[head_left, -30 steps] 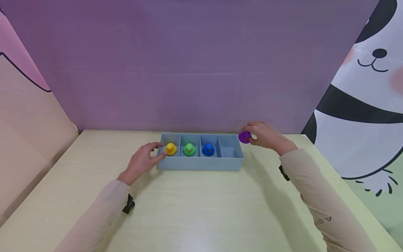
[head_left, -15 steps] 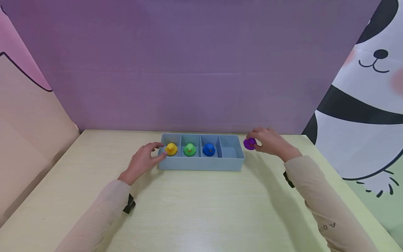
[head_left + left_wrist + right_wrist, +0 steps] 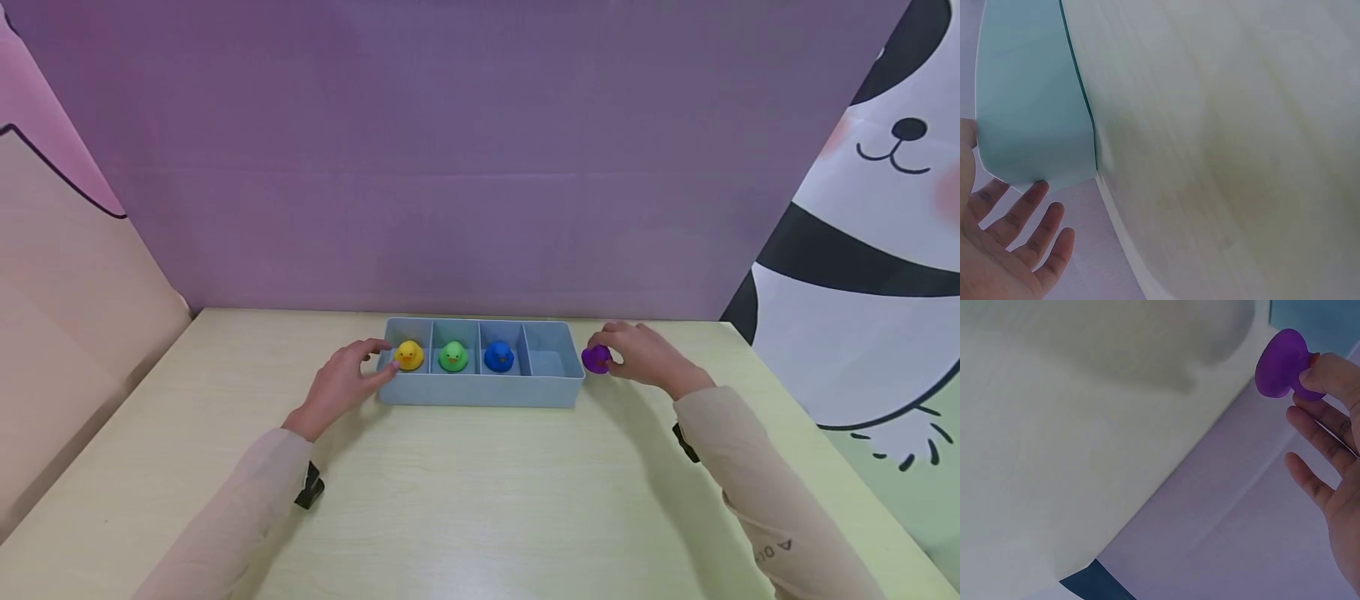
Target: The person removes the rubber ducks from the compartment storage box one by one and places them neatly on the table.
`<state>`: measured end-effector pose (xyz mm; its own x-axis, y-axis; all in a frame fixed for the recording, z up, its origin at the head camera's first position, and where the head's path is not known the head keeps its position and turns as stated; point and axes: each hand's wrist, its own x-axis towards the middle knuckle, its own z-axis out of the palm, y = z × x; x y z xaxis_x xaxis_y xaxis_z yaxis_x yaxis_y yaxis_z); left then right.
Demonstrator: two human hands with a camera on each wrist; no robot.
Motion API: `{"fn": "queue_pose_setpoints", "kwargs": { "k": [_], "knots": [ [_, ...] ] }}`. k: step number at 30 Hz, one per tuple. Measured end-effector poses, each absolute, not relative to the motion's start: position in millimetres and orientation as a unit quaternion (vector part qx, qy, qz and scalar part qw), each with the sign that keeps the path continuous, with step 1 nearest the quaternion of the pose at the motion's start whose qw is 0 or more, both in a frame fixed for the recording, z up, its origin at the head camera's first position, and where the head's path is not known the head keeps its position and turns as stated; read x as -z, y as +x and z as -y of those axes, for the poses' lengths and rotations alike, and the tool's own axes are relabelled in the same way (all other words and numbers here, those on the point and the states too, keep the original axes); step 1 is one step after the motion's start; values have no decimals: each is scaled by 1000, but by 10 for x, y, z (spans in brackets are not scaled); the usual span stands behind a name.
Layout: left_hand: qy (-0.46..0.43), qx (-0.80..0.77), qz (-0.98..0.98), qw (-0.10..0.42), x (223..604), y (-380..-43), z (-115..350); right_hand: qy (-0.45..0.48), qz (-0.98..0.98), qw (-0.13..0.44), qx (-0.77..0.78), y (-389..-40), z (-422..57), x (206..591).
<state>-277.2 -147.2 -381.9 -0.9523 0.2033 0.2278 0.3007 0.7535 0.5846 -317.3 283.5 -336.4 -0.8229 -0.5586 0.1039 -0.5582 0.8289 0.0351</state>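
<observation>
A pale blue divided box (image 3: 480,391) stands on the table. A yellow toy duck (image 3: 409,356), a green toy duck (image 3: 453,357) and a blue toy duck (image 3: 498,356) sit upright, one each, in its three left compartments. My left hand (image 3: 339,387) grips the box's left end, its thumb and fingers at the rim, as the left wrist view also shows. Just off the box's right end, my right hand (image 3: 643,356) pinches a purple toy duck (image 3: 1284,364) by the head between thumb and fingers. An orange-red bit of its beak shows beside the thumb. The duck hangs over the table.
The light wooden table (image 3: 480,492) ends at the back against a purple wall covering (image 3: 480,167). To the right stands a panel with a printed panda (image 3: 862,333). A beige panel (image 3: 67,333) borders the left.
My right hand has brought the purple duck right, then nearer and lower, from the box's back right corner to beside its right end. The left hand and the box have stayed put.
</observation>
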Motion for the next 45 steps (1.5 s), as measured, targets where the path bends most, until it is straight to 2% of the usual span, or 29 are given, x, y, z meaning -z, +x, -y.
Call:
{"fn": "queue_pose_setpoints", "kwargs": {
  "k": [18, 32, 45],
  "knots": [
    [-143, 331, 929, 84, 3847, -2790, 1482, 307, 950, 55, -10, -3154, -2907, 3590],
    [-142, 334, 928, 89, 3857, -2792, 1488, 313, 948, 59, -19, -3159, -2916, 3577],
    [-141, 337, 927, 88, 3855, -2790, 1485, 307, 950, 53, -16, -3186, -2859, 3382]
  ]
}}
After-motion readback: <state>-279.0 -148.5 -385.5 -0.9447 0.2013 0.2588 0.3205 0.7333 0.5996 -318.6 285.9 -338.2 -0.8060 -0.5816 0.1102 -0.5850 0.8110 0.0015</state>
